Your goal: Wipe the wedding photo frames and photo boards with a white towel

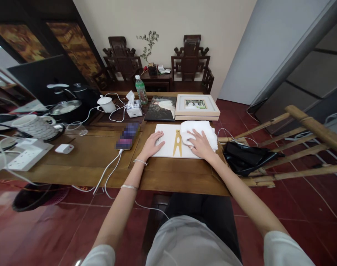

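Wooden table (171,173): white board (167,145) lies flat near the front edge, left hand (152,145) at nine o'clock, folded cloth (210,133) at two.
Left hand rests palm-down on the board, fingers apart, gripping nothing; right hand (200,145) lies spread over the cloth, not visibly clamped. For good control, apply steady left-hand weight against sliding, distribute right-hand pressure evenly, and watch the cloth's edge beside the yellow peg-shaped figure (178,134) at centre.

White cloth (210,128); white board (166,143); yellow peg shape (177,133); brown table (168,173); red floor (85,225); grey-lined whitish mug (32,126)
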Action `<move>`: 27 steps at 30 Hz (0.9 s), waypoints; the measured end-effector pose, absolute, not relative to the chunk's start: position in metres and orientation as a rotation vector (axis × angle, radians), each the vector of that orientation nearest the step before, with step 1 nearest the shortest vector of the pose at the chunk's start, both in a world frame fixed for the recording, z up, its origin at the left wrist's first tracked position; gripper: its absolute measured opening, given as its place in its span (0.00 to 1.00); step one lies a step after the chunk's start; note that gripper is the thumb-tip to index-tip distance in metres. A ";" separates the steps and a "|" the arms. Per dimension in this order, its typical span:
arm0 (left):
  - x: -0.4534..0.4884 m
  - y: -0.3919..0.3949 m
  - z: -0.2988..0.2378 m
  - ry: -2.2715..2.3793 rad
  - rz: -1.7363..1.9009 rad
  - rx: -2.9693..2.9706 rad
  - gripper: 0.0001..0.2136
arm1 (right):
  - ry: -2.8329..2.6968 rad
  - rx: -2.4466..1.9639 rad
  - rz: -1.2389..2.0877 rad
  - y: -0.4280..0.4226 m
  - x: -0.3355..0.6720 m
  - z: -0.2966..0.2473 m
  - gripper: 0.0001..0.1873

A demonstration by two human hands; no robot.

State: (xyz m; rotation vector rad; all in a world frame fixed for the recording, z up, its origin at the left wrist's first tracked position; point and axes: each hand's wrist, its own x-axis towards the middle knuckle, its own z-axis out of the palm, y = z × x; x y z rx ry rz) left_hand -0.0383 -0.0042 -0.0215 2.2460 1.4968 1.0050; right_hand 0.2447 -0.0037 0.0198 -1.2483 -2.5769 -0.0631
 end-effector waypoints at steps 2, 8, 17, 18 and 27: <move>-0.037 -0.003 -0.020 1.507 1.048 2.244 0.18 | -2.571 -1.245 -0.066 -0.008 0.245 0.018 0.15; -0.036 -0.001 -0.022 1.511 1.035 2.279 0.19 | -2.627 -1.206 -0.029 -0.037 0.250 0.021 0.14; -0.040 -0.001 -0.028 1.451 0.875 2.238 0.26 | -2.696 -1.113 0.042 -0.099 0.259 0.028 0.16; -0.040 -0.001 -0.028 1.450 0.875 2.231 0.26 | -2.699 -1.108 0.054 -0.098 0.259 0.028 0.16; -0.040 -0.003 -0.024 1.446 0.896 2.169 0.26 | -2.621 -1.272 0.074 0.000 0.248 0.031 0.18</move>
